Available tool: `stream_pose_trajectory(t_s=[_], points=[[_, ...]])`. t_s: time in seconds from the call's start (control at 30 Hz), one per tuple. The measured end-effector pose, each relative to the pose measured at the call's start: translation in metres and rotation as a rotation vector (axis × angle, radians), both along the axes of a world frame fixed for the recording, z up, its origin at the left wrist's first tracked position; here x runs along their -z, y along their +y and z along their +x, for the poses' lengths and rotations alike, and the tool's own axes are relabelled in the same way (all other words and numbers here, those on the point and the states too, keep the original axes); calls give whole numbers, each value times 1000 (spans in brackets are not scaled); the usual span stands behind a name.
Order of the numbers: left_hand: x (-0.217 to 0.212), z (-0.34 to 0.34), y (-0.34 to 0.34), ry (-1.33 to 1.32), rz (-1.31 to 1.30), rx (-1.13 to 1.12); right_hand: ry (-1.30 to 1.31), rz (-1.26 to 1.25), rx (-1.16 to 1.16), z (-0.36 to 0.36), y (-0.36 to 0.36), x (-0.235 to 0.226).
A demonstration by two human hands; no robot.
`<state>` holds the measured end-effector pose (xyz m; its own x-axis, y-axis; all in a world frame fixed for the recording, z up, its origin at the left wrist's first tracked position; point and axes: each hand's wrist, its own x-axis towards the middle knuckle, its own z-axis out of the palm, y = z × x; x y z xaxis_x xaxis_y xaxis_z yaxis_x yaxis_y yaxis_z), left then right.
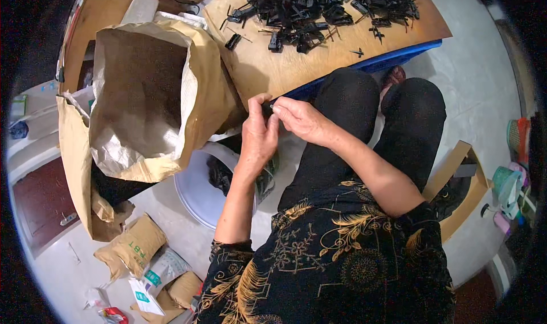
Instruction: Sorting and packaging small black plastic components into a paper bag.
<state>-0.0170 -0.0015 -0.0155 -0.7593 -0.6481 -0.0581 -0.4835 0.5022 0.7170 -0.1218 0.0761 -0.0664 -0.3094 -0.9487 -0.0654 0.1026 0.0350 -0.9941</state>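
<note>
Black cloth with gold feather patterns, the wearer's top [342, 255], lies nearest the camera, above dark-trousered knees [348, 93] at the table [268, 73]. Just off the table's near edge, the left hand [260, 131] and right hand [300, 120] meet, each grip drawn narrow on one small black piece [267, 107]. Fingers hide most of it, so its exact shape cannot be told; pinching it from both sides probably steadies something too small for a whole palm. Loose black parts [307, 16] lie heaped toward the table's far side, seemingly leaving the nearer wood free while staying within reach. Left of the hands, a tall paper sack [212, 73] gapes, its pale lining showing, perhaps propped so that things can pass its mouth easily. Below it on the floor, a white tub [191, 190] holds dark contents [219, 174], close to the left forearm, likely to spare stretching. An open cardboard box [450, 167] stands at the right.
</note>
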Motion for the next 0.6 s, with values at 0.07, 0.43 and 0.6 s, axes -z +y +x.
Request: stream_pose_trajectory(t_s=[0.07,0.43,0.6], points=[[-3,7,-6,56,237,-43,-125,-17,-25,-3,3,-11],[-43,10,9,566,1384,96,-629,-69,-290,-22,28,-32],[-43,4,17,590,1435,115,-640,-142,-337,-28,36,-38]])
